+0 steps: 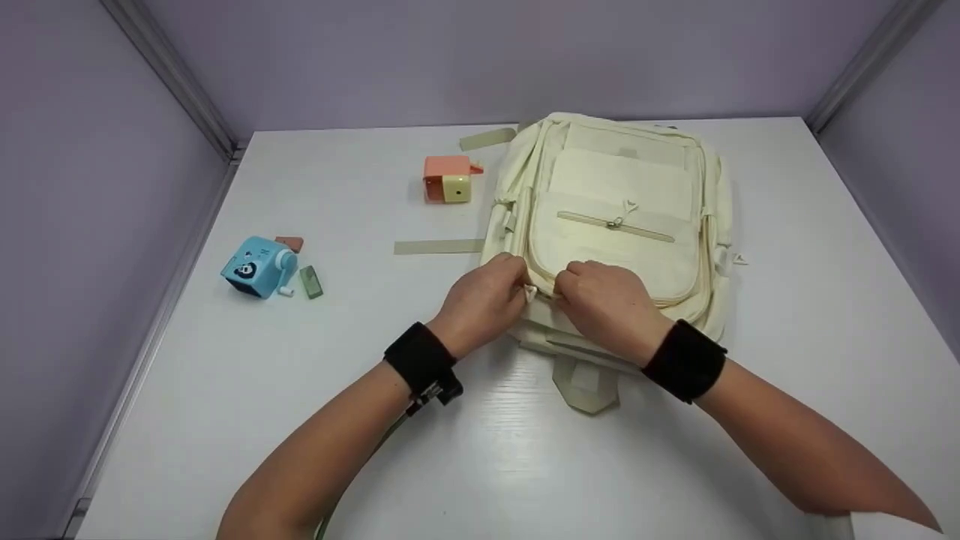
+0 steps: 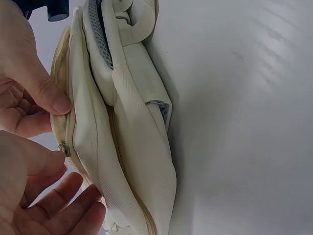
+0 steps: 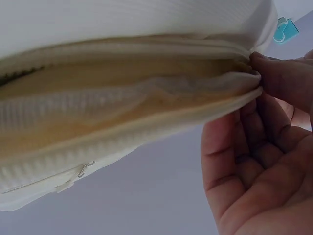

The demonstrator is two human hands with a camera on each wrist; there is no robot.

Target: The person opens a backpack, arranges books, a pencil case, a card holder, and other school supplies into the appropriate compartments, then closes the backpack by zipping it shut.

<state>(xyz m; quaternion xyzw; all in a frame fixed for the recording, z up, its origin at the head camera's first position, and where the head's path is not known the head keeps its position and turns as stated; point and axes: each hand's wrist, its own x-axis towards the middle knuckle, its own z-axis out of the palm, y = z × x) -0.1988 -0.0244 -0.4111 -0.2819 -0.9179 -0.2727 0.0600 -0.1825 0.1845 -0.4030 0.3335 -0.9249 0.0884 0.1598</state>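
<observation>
A cream backpack (image 1: 630, 176) lies front side up on the table. At the lower left corner of its front compartment, my left hand (image 1: 486, 301) pinches a zipper pull (image 1: 531, 293). The metal slider (image 2: 64, 149) shows at that hand's fingertips in the left wrist view. Just to the right, my right hand (image 1: 611, 306) pinches the compartment's edge between thumb and fingers. In the right wrist view the unzipped opening (image 3: 122, 73) gapes beside my right hand, showing a yellowish lining. What lies deeper inside is hidden.
Left of the backpack stands an orange and yellow pencil sharpener (image 1: 448, 180). Farther left are a blue crank sharpener (image 1: 259, 266), a green eraser-like block (image 1: 311, 282) and a reddish block (image 1: 289, 244). Straps (image 1: 439, 247) stretch from the backpack's side; a handle loop (image 1: 586, 401) lies in front.
</observation>
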